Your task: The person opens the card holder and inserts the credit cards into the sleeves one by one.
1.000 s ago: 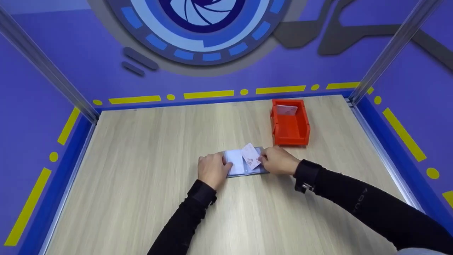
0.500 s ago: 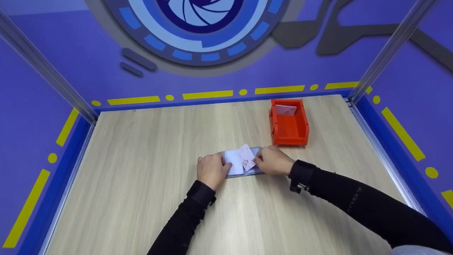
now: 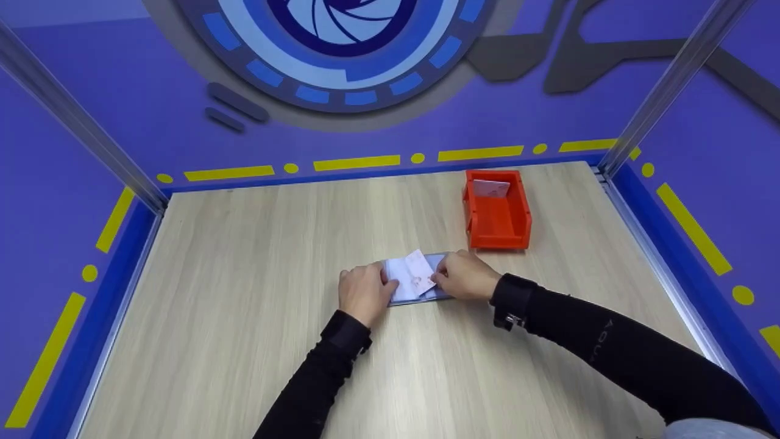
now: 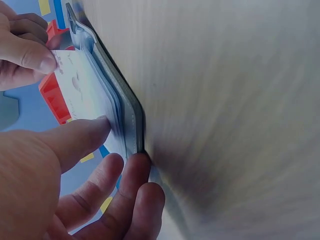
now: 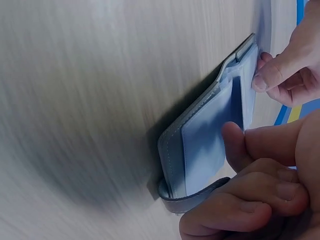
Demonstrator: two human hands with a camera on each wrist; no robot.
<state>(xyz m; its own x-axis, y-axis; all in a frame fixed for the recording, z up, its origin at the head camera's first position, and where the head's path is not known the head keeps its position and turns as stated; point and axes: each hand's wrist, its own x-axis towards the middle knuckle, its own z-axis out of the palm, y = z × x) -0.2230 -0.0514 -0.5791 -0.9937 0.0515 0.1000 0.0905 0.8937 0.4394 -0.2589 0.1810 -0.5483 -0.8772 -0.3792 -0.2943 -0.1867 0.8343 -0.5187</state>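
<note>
A grey-blue card holder [image 3: 396,268] with stitched edges and clear sleeves lies opened out on the table. My left hand [image 3: 365,294] holds its left side, thumb on the sleeves and fingertips at the outer edge, as the left wrist view shows. A small pale card [image 3: 418,271] with pinkish print stands tilted over the middle of the holder. My right hand [image 3: 468,276] pinches that card by its right edge between thumb and forefinger. In the right wrist view a strap [image 5: 190,201] curves up from the holder's near end, beside my curled fingers.
Behind my right hand stands a red plastic bin [image 3: 499,242], with another pinkish card [image 3: 490,189] leaning against its back wall. Purple panels [image 3: 341,146] close in the wooden table [image 3: 256,256] at the back and both sides.
My right hand has shifted left with the card, which now lies farther over the holder's left leaf. The left hand and the holder have stayed about where they were.
</note>
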